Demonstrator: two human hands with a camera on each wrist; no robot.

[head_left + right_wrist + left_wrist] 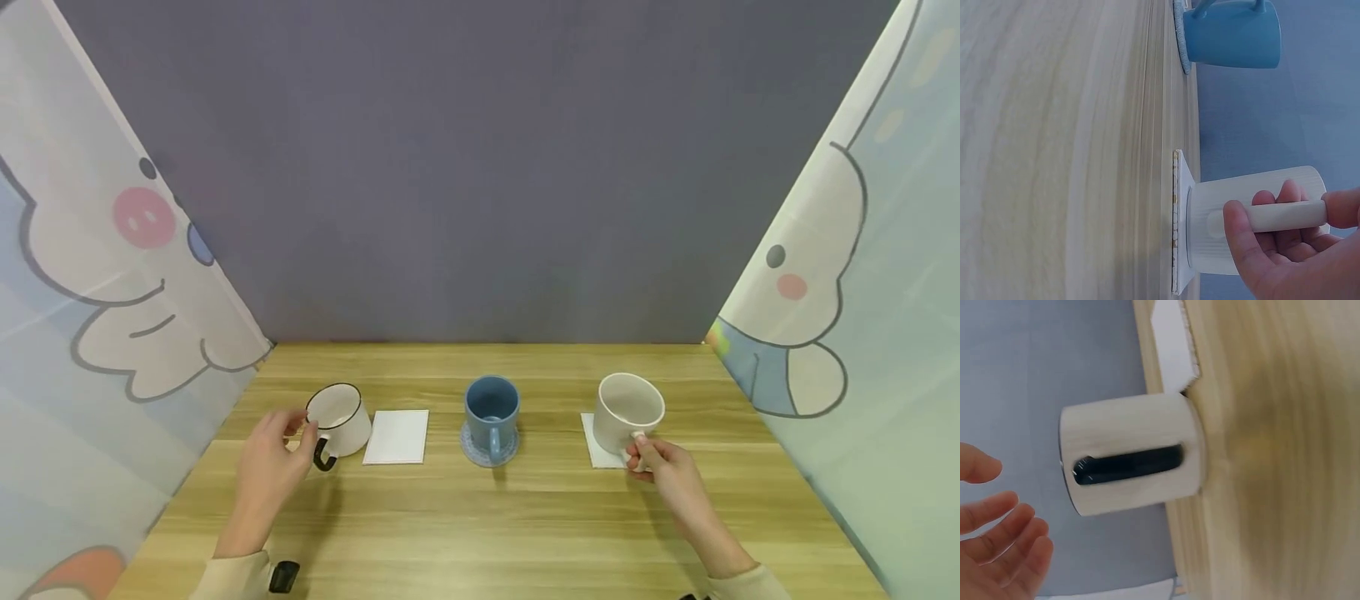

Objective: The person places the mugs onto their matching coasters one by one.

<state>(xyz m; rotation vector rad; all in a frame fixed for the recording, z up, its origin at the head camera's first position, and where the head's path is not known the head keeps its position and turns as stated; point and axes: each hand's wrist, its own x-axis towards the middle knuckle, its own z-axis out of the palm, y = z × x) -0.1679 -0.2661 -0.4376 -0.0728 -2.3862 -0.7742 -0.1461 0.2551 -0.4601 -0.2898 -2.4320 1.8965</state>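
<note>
A white mug with a dark rim and a black handle stands on the table at the left. Beside its rim is my left hand, fingers loosely bent and apart from the mug in the left wrist view. On the right, a plain white ribbed mug sits over a square white coaster, overlapping most of it. My right hand grips that mug's handle, with the thumb at its upper end and fingers curled round behind.
Between the hands a blue mug stands on a round bluish coaster, its handle toward me. A second square white coaster lies right of the dark-rimmed mug. A grey panel closes off the wooden table's back; cartoon-printed sheets flank both sides.
</note>
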